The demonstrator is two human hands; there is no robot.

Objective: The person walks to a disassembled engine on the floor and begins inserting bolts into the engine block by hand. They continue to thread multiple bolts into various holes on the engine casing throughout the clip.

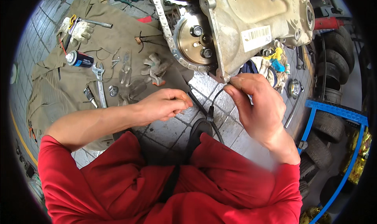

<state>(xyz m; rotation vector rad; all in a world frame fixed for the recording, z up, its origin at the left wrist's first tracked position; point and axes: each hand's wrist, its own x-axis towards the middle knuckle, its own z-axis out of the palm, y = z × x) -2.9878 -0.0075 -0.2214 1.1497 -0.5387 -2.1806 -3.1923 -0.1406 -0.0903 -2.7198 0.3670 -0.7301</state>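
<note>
From head height, one fisheye view looks down on nearby fingers [244,82].

- Your red work clothes [169,206]: matt cloth, softly creased.
- Pale beige, block-shaped housing [239,13] before you: cast metal, matt, slightly rough; its white rectangular label [257,38], smooth, paper-like.
- Silver round sprocket [187,38]: smooth, glossy metal.
- Silver linked chain [169,39]: metal, low sheen.
- Slim black connector [210,113]: plastic-looking.
- Olive-brown sheet [114,31] to your left: matt, wrinkled cloth.
- Long silver wrench [101,82]: smooth, shiny metal.
- Dark blue cylindrical can [81,59]: glossy.

Dark tires [337,62], 1 blue frame [335,111], spray can [79,59]
</note>
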